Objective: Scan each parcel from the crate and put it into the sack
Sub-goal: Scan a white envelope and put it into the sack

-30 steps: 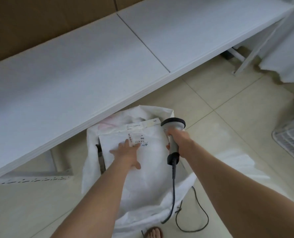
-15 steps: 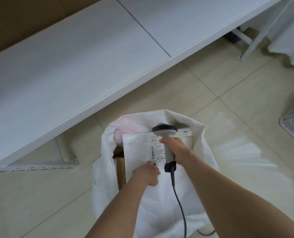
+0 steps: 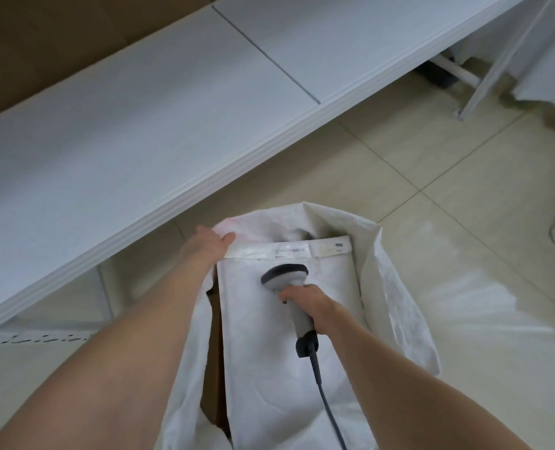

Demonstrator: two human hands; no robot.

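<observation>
I get only one view, the wide-angle head camera. It looks forward and steeply down, quite near above the right hand [image 3: 315,307] gripping the scanner [image 3: 284,277]. Beyond the grip runs the white shelf [image 3: 172,118]; to the right of the grip there is tiled floor [image 3: 464,222].

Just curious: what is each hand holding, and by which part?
The right hand grips the scanner by its handle. The left hand rests on the rim of the sack; whether it grips cannot be told.
</observation>
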